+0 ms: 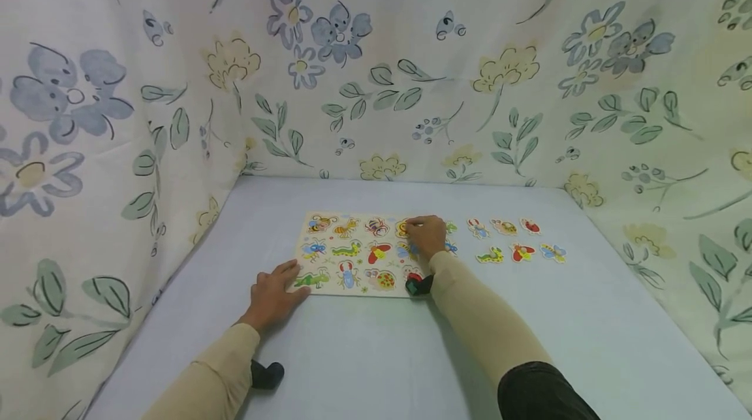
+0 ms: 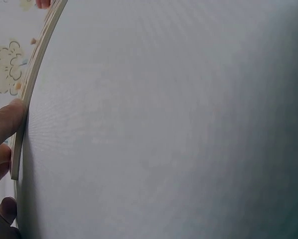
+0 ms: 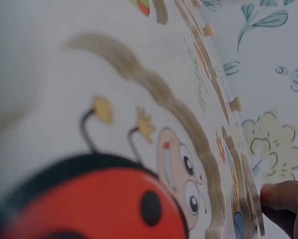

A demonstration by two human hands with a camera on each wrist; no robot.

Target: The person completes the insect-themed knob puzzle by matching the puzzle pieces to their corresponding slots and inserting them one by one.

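Observation:
A wooden insect puzzle board (image 1: 323, 268) lies on the table, its wooden edge (image 2: 33, 74) showing in the left wrist view. My left hand (image 1: 273, 296) rests at its front left corner, thumb (image 2: 10, 119) on the edge, fingers loosely spread. Over the board's back right corner, my right hand (image 1: 427, 234) pinches a thin wooden puzzle piece (image 3: 252, 194), tilted at the board's surface; its picture is mostly hidden by the fingers. A yellow figure (image 1: 402, 228) shows beside the fingertips. Close to the right wrist camera is a red ladybug (image 3: 104, 209) on the board.
Right of the board lie several loose pieces, among them a beetle (image 1: 478, 228), a snail (image 1: 504, 227), a ladybug (image 1: 530, 226), a caterpillar (image 1: 490, 255) and a blue butterfly (image 1: 553, 253). A floral curtain (image 1: 376, 80) surrounds the white table (image 1: 364, 355).

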